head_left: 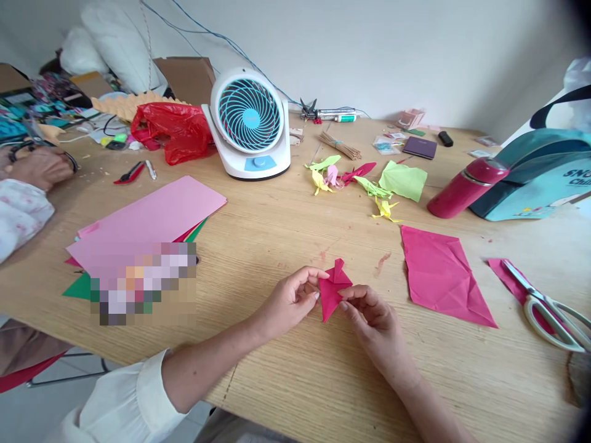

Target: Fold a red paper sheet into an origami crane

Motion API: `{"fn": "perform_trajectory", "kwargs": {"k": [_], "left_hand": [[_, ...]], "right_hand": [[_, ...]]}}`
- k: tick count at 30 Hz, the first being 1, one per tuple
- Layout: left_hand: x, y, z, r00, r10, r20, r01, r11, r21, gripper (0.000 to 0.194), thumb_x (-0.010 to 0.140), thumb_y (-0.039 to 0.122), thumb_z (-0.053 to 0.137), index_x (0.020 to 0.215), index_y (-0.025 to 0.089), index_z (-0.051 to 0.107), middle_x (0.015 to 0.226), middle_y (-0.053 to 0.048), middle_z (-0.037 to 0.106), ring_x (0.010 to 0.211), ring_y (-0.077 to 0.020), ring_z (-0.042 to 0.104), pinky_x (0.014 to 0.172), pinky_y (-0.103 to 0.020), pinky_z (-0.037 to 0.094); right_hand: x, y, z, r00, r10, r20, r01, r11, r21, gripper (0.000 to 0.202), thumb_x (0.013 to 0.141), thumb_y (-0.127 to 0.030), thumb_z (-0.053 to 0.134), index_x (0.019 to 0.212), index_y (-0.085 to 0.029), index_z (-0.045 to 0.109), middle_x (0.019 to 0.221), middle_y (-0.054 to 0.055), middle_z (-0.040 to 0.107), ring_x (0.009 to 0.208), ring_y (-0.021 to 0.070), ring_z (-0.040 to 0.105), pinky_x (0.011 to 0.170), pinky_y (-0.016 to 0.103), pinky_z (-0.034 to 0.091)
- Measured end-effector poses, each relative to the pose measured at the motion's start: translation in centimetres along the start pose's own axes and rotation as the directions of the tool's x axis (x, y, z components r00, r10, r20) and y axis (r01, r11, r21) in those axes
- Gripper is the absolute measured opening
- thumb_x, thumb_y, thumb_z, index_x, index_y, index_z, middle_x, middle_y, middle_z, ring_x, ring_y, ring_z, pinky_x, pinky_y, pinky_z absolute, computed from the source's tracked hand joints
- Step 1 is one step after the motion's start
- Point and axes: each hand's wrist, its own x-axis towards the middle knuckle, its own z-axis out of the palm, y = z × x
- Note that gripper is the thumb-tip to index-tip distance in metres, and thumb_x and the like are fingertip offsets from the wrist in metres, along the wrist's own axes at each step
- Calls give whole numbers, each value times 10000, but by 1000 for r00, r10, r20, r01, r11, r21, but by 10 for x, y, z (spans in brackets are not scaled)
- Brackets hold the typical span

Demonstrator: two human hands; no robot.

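A folded dark pink origami paper [334,291] is held just above the table, between my two hands. My left hand [295,298] pinches its left edge between thumb and fingers. On the right edge, my right hand [369,314] grips it with thumb and forefinger. The piece has a pointed lower end and a narrow folded flap at the top. Right of my hands lies a creased dark pink sheet [446,277]. Beyond them sit several folded paper figures, among them a yellow one [385,209], near a light green sheet [403,179].
Scissors [545,307] rest on a pink strip at the right. A red bottle [467,187] leans by a teal bag [538,175]. A white fan [249,123] stands at the back, and coloured paper [152,215] lies left. Another person's hand [41,165] is at far left.
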Motion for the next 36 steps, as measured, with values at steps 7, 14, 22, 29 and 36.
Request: {"fn": "perform_trajectory", "kwargs": {"k": [7, 14, 22, 29, 36], "left_hand": [[0, -2, -1, 999, 12, -51, -8, 997, 71, 277, 863, 148, 563, 1132, 188, 618, 967, -36, 685, 840, -144, 630, 676, -216, 473], [1, -2, -2, 996, 44, -79, -35, 993, 114, 236, 836, 135, 599, 1056, 187, 664, 963, -37, 685, 854, -144, 639, 710, -219, 493], [1, 0, -3, 994, 61, -90, -50, 991, 122, 241, 823, 138, 602, 1053, 183, 662, 983, -41, 687, 844, -138, 637, 687, -210, 490], [1, -5, -3, 994, 50, -93, -41, 994, 100, 218, 831, 167, 604, 1041, 183, 661, 914, -30, 684, 819, -139, 635, 643, -199, 468], [2, -3, -1, 994, 53, -92, -46, 996, 74, 278, 807, 152, 608, 1082, 179, 637, 1000, -45, 684, 823, -131, 633, 640, -194, 473]], "right_hand": [[0, -1, -2, 1000, -24, -11, 24, 999, -38, 154, 924, -375, 665, 1001, -242, 677, 900, 42, 693, 837, 177, 641, 757, 302, 518], [1, -5, -2, 999, -35, 16, 36, 999, -32, 136, 935, -353, 655, 1024, -251, 674, 892, 28, 689, 842, 168, 639, 771, 292, 513], [0, -6, -3, 999, -36, 40, 39, 997, -64, 203, 946, -348, 636, 1127, -257, 648, 902, 33, 697, 836, 173, 649, 765, 299, 523], [-2, -7, 0, 996, -52, 71, 61, 990, -129, 253, 952, -323, 621, 1198, -264, 611, 899, 35, 678, 862, 188, 658, 771, 316, 529], [-2, -4, 0, 996, -37, 80, 48, 990, -133, 326, 949, -315, 620, 1267, -279, 563, 873, 21, 649, 844, 189, 639, 774, 323, 522]]}}
